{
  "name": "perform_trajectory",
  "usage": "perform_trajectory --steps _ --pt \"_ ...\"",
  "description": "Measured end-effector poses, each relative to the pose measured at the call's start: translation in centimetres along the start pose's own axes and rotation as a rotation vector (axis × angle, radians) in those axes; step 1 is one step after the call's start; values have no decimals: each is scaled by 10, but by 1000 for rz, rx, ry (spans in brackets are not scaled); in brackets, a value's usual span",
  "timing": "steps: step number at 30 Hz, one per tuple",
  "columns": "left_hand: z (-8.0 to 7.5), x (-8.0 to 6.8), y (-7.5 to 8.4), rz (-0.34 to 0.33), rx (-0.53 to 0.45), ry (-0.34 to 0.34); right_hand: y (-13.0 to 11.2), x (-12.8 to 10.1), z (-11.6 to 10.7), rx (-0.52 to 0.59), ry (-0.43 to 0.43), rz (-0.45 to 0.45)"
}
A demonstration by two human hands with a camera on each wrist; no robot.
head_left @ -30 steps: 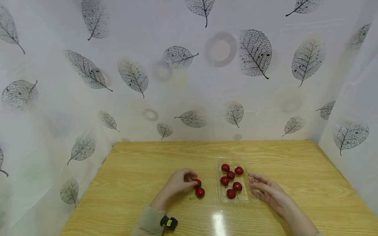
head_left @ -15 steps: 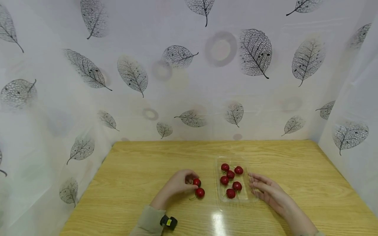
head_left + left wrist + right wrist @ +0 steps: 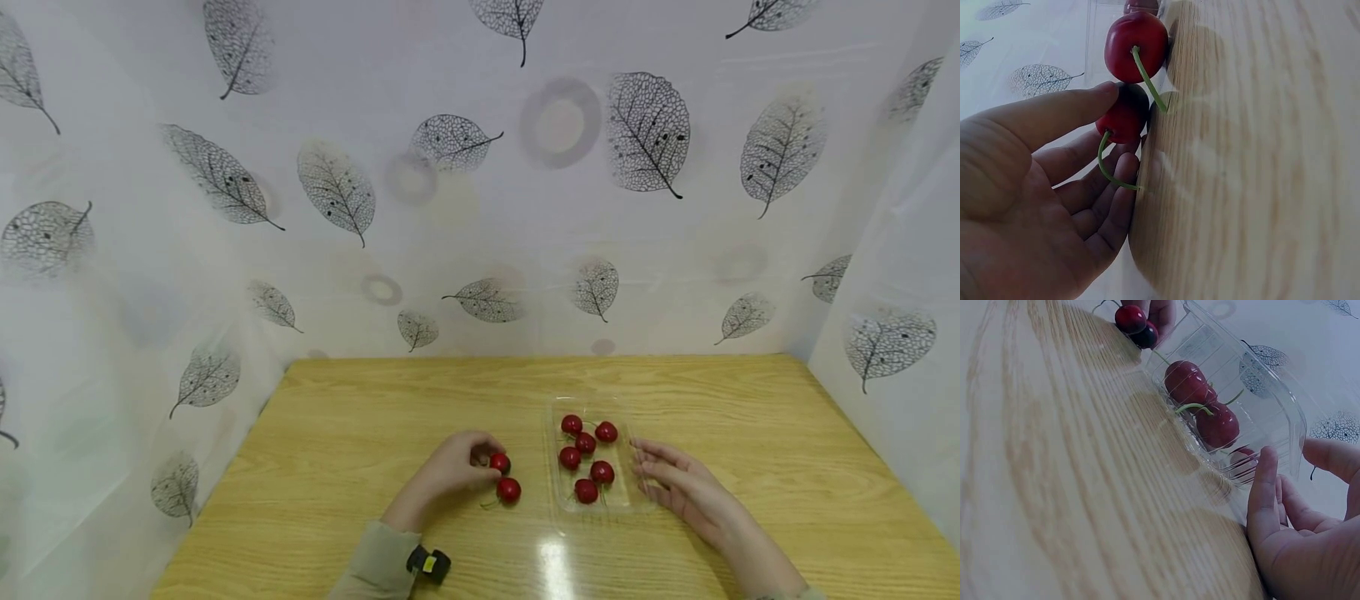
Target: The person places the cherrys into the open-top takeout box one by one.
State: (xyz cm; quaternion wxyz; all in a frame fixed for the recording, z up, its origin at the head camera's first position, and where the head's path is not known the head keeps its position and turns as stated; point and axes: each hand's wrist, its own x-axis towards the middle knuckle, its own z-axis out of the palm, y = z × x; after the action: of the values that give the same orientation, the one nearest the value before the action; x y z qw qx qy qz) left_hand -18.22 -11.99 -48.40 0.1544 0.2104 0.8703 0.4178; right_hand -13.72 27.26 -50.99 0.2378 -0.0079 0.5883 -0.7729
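My left hand [image 3: 447, 468] pinches a red cherry [image 3: 1124, 119] between thumb and fingers, low at the tabletop. Its green stem curves down toward the fingers in the left wrist view. Another cherry [image 3: 508, 490] lies right against it, on the near side, with its own green stem. A clear plastic container [image 3: 621, 498] to the right holds several cherries [image 3: 1217, 425]. My right hand [image 3: 688, 492] is at the container's right side, fingers relaxed and fingertips right at its wall.
A yellowish wooden table [image 3: 360, 400] spreads under both hands. White sheeting [image 3: 495, 225] printed with dark leaf skeletons rises behind it and on both sides. A black wrist strap piece [image 3: 429, 565] sits at the left sleeve.
The left thumb and fingers have shifted slightly around the farther cherry, which shows more now. The container and the right hand keep nearly the same place.
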Motion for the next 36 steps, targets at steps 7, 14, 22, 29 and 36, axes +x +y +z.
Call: perform_trajectory --steps 7,14,22,29,36 --pt "0 0 -1 1 -3 11 0 1 0 -10 8 4" --pt "2 2 -3 -21 3 26 1 2 -1 6 -1 0" --pt "5 7 -1 -21 -38 67 2 2 -2 25 -27 -9" --pt "11 12 3 -41 -78 93 1 2 -1 12 -11 0" --pt "14 13 13 -54 -112 131 0 1 0 2 -13 -2"
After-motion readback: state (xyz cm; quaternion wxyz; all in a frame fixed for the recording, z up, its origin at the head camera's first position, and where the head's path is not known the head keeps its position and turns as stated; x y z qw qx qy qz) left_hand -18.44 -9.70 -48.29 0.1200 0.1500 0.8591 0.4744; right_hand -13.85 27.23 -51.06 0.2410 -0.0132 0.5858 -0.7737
